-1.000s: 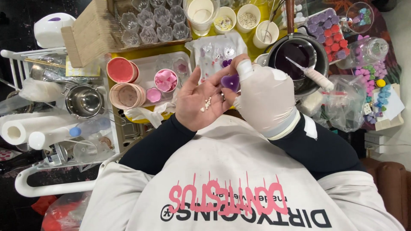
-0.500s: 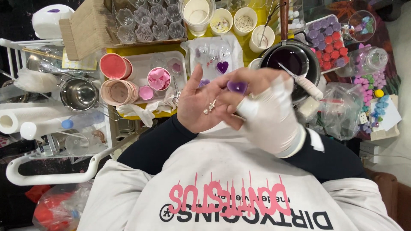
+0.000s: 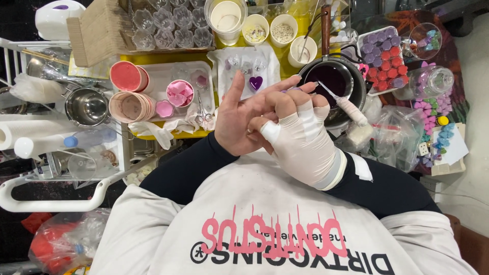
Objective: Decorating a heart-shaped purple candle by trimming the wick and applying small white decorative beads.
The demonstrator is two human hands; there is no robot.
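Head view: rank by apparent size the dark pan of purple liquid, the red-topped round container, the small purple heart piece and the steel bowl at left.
1. Dark pan of purple liquid, clearly largest.
2. Steel bowl and red-topped round container: too alike to rank.
3. Small purple heart piece, smallest.

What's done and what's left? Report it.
Done, it seems: a purple heart lies on the white sheet, and a tray holds purple and red pieces. In hand: the gloved right hand presses against the open left hand; what it pinches is unclear. Probably left: purple liquid in the pot, empty clear cups.
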